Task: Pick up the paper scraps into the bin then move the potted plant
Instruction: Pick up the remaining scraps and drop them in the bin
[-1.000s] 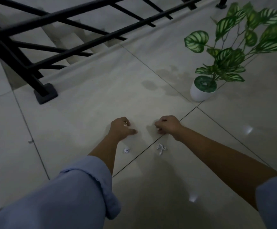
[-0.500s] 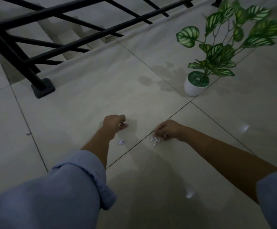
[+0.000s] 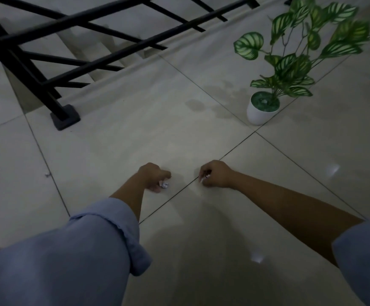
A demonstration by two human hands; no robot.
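My left hand (image 3: 152, 176) rests low over the pale tiled floor with its fingers curled round a small white paper scrap (image 3: 164, 184). To its right, my right hand (image 3: 216, 175) is closed on another white paper scrap (image 3: 206, 175) that peeks out between the fingers, just beside a tile joint. The potted plant (image 3: 261, 111), with a round white pot and striped green leaves, stands upright on the floor at the far right, well beyond both hands. No bin is in view.
A black metal railing (image 3: 73, 51) runs across the top left, with its base block (image 3: 65, 117) on the floor and a stairwell behind it. A tiny speck (image 3: 46, 174) lies on the tile at the left.
Both loose scraps that lay on the floor below my hands are gone from the tiles; my left hand dropped onto one and my right hand closed on the other.
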